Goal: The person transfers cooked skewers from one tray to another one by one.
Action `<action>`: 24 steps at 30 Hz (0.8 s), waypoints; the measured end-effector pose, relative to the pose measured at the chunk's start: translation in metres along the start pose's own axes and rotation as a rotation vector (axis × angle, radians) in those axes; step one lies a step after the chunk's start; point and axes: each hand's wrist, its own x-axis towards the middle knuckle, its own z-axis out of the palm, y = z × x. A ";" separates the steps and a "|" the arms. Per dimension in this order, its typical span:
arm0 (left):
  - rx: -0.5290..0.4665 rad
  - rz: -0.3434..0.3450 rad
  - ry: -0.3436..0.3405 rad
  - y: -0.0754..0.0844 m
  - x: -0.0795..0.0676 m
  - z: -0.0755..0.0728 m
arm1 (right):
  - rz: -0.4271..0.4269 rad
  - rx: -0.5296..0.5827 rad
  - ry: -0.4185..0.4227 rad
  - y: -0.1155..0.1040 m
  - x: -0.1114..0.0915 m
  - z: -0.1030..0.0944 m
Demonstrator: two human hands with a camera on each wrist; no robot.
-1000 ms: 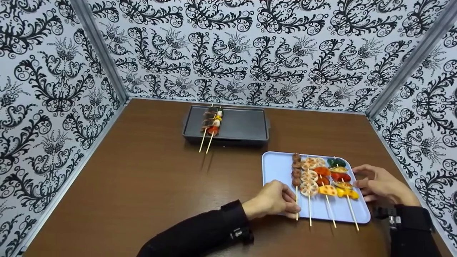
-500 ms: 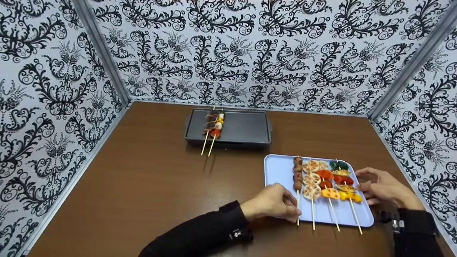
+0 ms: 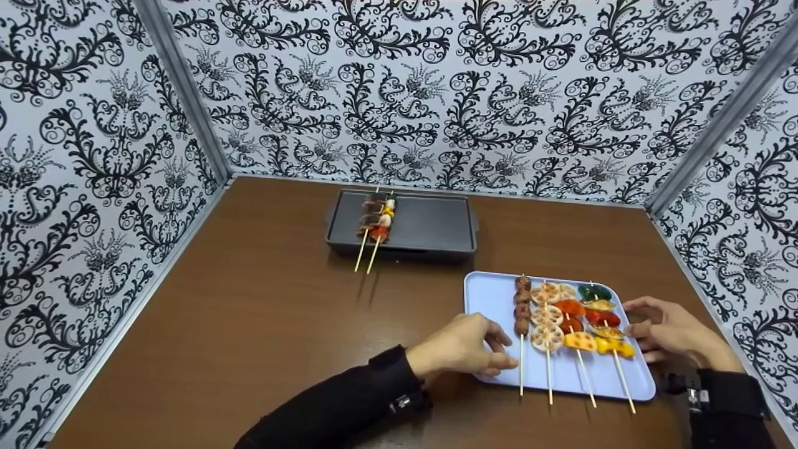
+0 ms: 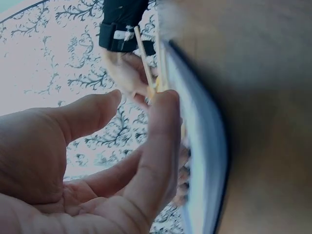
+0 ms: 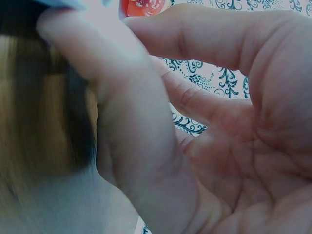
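My left hand (image 3: 458, 349) hovers over the front left corner of the pale blue tray (image 3: 492, 293), thumb and fingertips parted, with nothing between them in the left wrist view. Just right of its fingertips is the stick of a meatball skewer (image 3: 522, 312). Beside that, on the tray, lie a lotus root skewer (image 3: 547, 315), a skewer of orange and red pieces (image 3: 570, 307) and a mixed vegetable skewer (image 3: 603, 318), sticks jutting over the front rim. At the right rim my right hand (image 3: 676, 330) grips the tray, thumb near the edge, other fingers partly hidden.
Further back stands a dark grey grill pan (image 3: 430, 221) with side handles. On its left part lie a dark meat skewer (image 3: 373, 212) and a colourful vegetable skewer (image 3: 383, 224), sticks over the front edge. Patterned wall panels (image 3: 424, 93) enclose the brown table (image 3: 262, 299).
My left hand has let go of the meatball skewer's stick and drawn slightly left, its fingers spreading. My right hand stays at the tray's edge, and the skewers keep their places.
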 end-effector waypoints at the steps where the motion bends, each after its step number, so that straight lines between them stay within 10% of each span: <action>1: 0.019 0.022 0.004 0.000 -0.001 -0.003 | -0.002 -0.001 0.001 0.000 0.000 0.000; 16: 0.175 0.173 0.181 -0.007 -0.016 -0.053 | 0.002 0.007 0.005 0.003 0.000 0.000; 24: 0.169 0.145 0.300 -0.018 -0.029 -0.080 | -0.001 -0.005 0.009 0.000 0.000 0.001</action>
